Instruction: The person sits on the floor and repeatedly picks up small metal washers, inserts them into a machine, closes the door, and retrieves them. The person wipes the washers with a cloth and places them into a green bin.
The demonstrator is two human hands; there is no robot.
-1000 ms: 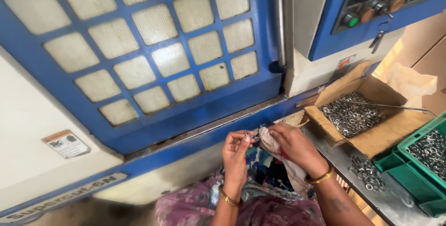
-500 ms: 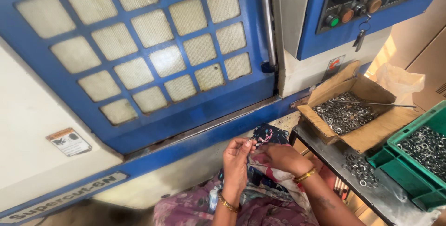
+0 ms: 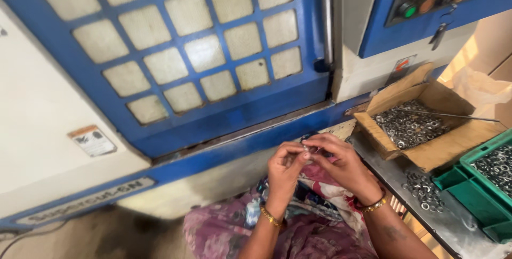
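My left hand (image 3: 285, 171) and my right hand (image 3: 344, 166) meet in front of me, above my lap, fingertips together. Between the fingertips sits a small metal ring (image 3: 306, 147), pinched by both hands. It is too small to tell more. A patterned cloth (image 3: 325, 189) lies under the hands on my lap. Both wrists wear gold bangles.
A blue machine door (image 3: 176, 51) with square window panes fills the view ahead. At right a cardboard box (image 3: 426, 150) holds many metal rings and a thin rod (image 3: 448, 114). A green crate (image 3: 480, 184) holds more rings. Loose rings (image 3: 424, 189) lie on the grey bench.
My hands have come closer together and risen slightly. The view has shifted, so the box and crate sit further right.
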